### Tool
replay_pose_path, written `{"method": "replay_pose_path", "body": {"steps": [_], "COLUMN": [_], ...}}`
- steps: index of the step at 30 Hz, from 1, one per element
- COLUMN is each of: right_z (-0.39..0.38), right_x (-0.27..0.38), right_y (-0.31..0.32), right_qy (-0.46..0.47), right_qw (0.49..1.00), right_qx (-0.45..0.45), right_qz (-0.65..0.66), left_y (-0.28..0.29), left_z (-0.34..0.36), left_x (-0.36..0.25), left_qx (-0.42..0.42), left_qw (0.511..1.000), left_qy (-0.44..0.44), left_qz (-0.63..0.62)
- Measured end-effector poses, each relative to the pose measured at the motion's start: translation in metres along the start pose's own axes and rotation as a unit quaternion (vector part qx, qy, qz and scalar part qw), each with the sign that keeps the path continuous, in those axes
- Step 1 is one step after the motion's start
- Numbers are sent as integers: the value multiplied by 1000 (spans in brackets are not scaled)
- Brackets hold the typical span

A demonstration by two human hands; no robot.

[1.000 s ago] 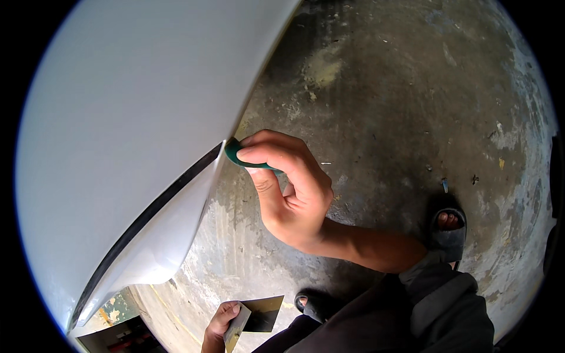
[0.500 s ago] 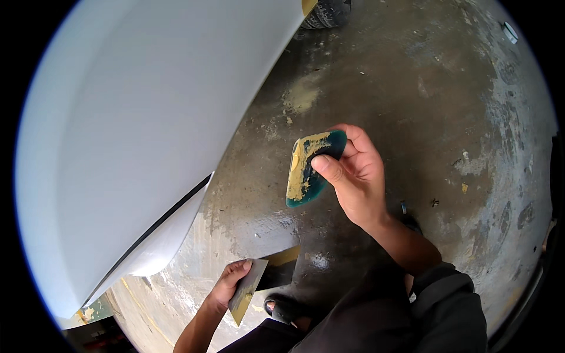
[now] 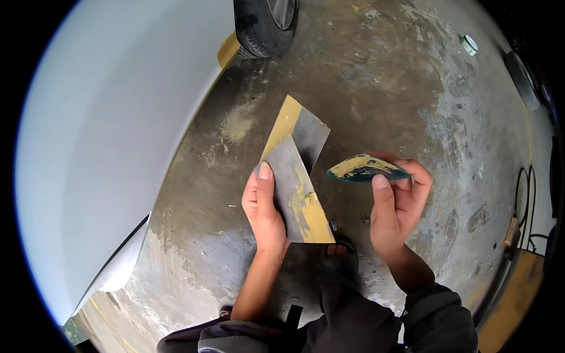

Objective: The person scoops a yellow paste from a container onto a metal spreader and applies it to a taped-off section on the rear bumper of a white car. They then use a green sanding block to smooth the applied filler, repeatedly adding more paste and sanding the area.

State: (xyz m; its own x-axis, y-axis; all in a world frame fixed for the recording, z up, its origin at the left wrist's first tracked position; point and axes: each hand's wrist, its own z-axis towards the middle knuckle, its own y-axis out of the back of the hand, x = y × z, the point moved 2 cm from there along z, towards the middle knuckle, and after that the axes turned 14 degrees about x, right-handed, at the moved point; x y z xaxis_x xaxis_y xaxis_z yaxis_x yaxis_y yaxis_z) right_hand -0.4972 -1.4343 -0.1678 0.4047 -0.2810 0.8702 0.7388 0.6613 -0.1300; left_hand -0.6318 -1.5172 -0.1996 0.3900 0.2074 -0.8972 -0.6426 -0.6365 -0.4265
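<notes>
My left hand (image 3: 265,215) grips two thin metal putty plates, thumb on top. The upper plate (image 3: 282,182) has yellow putty smeared along its right edge. Behind it the second plate (image 3: 312,132) sticks out at an angle, with a yellow band along its left side. To the right, my right hand (image 3: 397,215) pinches a dark green putty spreader (image 3: 356,176) between thumb and fingers, tilted so that it looks narrow. Yellow putty coats its upper face. A small gap separates the spreader from the plates.
A pale car body (image 3: 129,117) fills the left side, with a yellow patch (image 3: 228,50) at its edge beside a black wheel (image 3: 268,29). A small white container (image 3: 469,45) lies on the stained concrete floor (image 3: 376,76). Dark cables (image 3: 525,206) hang at the right.
My left hand has come up and forward with the plates, nearer the spreader. My right hand has shifted right and turned the spreader flatter. The view has moved, showing more of the wheel.
</notes>
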Motion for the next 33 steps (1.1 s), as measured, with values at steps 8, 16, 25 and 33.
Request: {"method": "replay_pose_path", "body": {"steps": [8,16,25,33], "right_z": [-25,6,8,-7], "right_x": [14,41,61,34], "right_y": [4,6,-12,-8], "right_qy": [-42,184,211,214], "right_qw": [993,895,821,797], "right_qx": [108,183,287,373], "right_qz": [-39,-361,-446,-424], "left_y": [-22,-17,-17,-9], "left_z": [-18,-24,-28,-23], "left_x": [-26,-53,-59,-52], "left_qx": [-62,-107,-109,-123], "left_qw": [971,946,916,934], "left_qy": [-194,-244,-277,-237], "left_qz": [123,186,268,235]}}
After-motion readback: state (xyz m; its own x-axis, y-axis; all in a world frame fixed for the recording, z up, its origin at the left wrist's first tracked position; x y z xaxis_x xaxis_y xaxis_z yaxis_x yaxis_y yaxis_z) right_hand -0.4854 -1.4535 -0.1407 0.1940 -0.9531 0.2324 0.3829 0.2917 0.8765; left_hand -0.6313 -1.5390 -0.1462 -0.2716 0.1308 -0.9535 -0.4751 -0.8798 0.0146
